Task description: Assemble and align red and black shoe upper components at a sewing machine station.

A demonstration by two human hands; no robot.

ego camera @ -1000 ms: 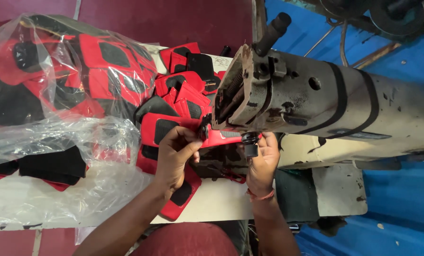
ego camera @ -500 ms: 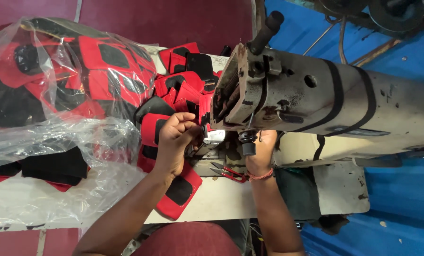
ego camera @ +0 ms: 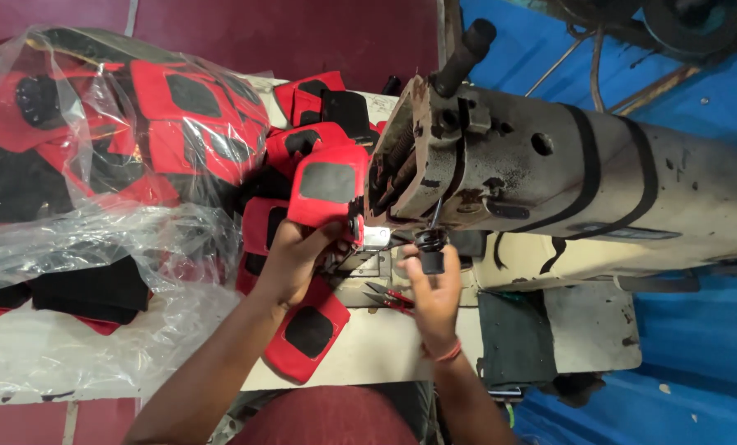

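My left hand (ego camera: pixel 296 262) grips a red fabric piece with a black patch (ego camera: pixel 329 191) and holds it up against the needle end of a worn cream sewing machine (ego camera: pixel 550 185). My right hand (ego camera: pixel 434 298) rests on the machine bed just below the head, fingers curled near a black knob (ego camera: pixel 431 254); whether it holds anything is unclear. Small red-handled thread snips (ego camera: pixel 387 297) lie on the bed between my hands. Another red and black piece (ego camera: pixel 307 334) lies under my left forearm.
A clear plastic bag (ego camera: pixel 96 165) full of red and black pieces fills the left of the white table (ego camera: pixel 368 354). More red pieces (ego camera: pixel 311 99) are stacked behind the machine head. Blue surface (ego camera: pixel 698 363) lies to the right.
My left hand has lifted the red piece higher and turned it so its black patch faces up at the needle. My right hand has slid slightly down and right on the bed.
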